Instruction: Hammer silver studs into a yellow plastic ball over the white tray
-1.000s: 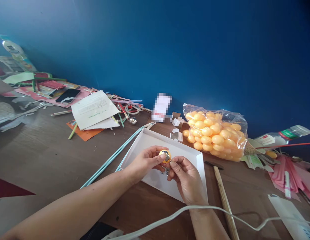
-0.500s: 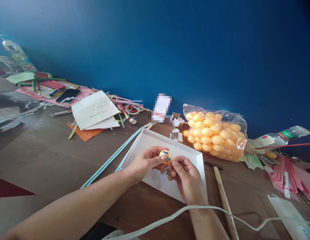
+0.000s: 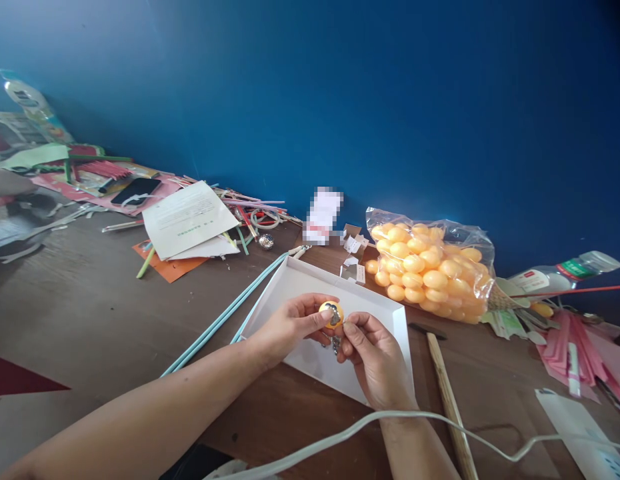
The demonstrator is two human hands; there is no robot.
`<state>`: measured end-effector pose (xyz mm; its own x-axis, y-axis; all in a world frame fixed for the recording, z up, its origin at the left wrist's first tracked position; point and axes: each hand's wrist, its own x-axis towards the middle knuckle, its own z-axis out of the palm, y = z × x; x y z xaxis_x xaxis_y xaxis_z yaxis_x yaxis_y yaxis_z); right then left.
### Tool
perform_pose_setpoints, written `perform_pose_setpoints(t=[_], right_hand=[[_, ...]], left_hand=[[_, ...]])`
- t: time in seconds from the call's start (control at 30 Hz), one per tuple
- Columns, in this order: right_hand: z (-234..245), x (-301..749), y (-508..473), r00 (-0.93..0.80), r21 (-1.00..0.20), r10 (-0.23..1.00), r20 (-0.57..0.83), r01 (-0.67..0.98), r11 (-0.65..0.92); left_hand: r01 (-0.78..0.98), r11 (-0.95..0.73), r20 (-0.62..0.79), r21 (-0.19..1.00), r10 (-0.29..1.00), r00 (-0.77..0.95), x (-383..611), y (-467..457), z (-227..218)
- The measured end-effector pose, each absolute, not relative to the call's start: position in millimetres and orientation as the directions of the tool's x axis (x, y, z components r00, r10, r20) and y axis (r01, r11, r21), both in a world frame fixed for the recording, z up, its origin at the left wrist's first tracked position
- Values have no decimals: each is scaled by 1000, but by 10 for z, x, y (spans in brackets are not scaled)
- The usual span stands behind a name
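My left hand (image 3: 297,323) grips a small yellow-orange ball (image 3: 339,308) between thumb and fingers. Dark and silvery decoration covers part of the ball's face. Close beside it, my right hand (image 3: 373,350) is closed in a pinch at the ball's right edge; what lies between those fingertips is too small to make out. Silvery bead-like pieces (image 3: 335,343) hang just below, between the two hands. Both hands are over a shallow white box lid (image 3: 355,288), whose near side is partly hidden by my arms.
A clear bag of orange balls (image 3: 430,267) lies at the back right, with a plastic bottle (image 3: 565,273) beyond. A hammer's wooden handle (image 3: 447,400) is right of the lid. A white cable (image 3: 330,440) crosses in front. Papers (image 3: 190,217) and light-blue cords (image 3: 225,320) lie left.
My hands and the ball stay almost still. At the far left edge, another person's blurred hand has shifted slightly downward.
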<state>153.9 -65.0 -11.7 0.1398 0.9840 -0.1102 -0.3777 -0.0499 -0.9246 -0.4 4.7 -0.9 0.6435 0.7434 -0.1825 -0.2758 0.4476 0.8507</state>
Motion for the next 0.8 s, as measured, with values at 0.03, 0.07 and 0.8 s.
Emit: perform_pose_setpoints(t=[0.03,0.07,0.8], right_hand=[[-121,1542,-649,136,-924,985,-109,-379,-50],[-126,1547,-648,131,-924,985,-109,-379,-51],[-90,1553,-631,103,-921,984,-145,-378,-96]], left_hand=[[-276,448,-183,850,744,643,-2,47,-7],[-276,448,-184,850,744,642,-1,47,-3],[-250,432,-181,866,738,651,-9,42,-11]])
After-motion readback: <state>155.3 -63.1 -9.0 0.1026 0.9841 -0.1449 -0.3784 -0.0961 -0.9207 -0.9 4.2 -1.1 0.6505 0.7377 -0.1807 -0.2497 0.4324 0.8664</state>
